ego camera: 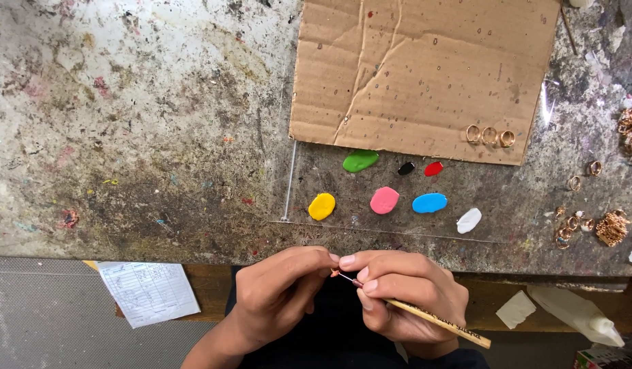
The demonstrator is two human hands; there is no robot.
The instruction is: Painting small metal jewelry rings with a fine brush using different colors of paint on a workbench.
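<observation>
Left hand (278, 290): low in the frame, just left of centre; fingers curled and pinched on a small copper-coloured piece (334, 272) held at the fingertips; the piece is too small to tell its exact shape
Right hand (404, 290): low in the frame, right of centre, touching the left hand at the fingertips; clenched around a thin paintbrush (425, 316) with a pale wooden handle; the handle runs out to the lower right, the tip meets the small piece
Bench (124, 137): stained, speckled grey surface filling the upper and middle frame; its front edge runs just above the hands
Clear sheet (288, 184): transparent pane lying on the bench at centre, its edges faintly visible
Paint blobs: on the clear sheet, above the hands; green (360, 161) at top, small black (406, 168) and red (433, 168) to its right; yellow (322, 206), pink (384, 200), blue (430, 203) in a lower row; white (469, 220) furthest right
Cardboard (418, 68): creased brown sheet in the upper centre, dotted with small marks; three gold rings (490, 136) sit side by side near its lower right corner
Loose rings (575, 219): scattered on the bench at the right, with gold clusters (611, 228) beside them
Paper (148, 292): printed sheet at lower left, below the bench edge
White bottle (579, 314): lying at lower right
</observation>
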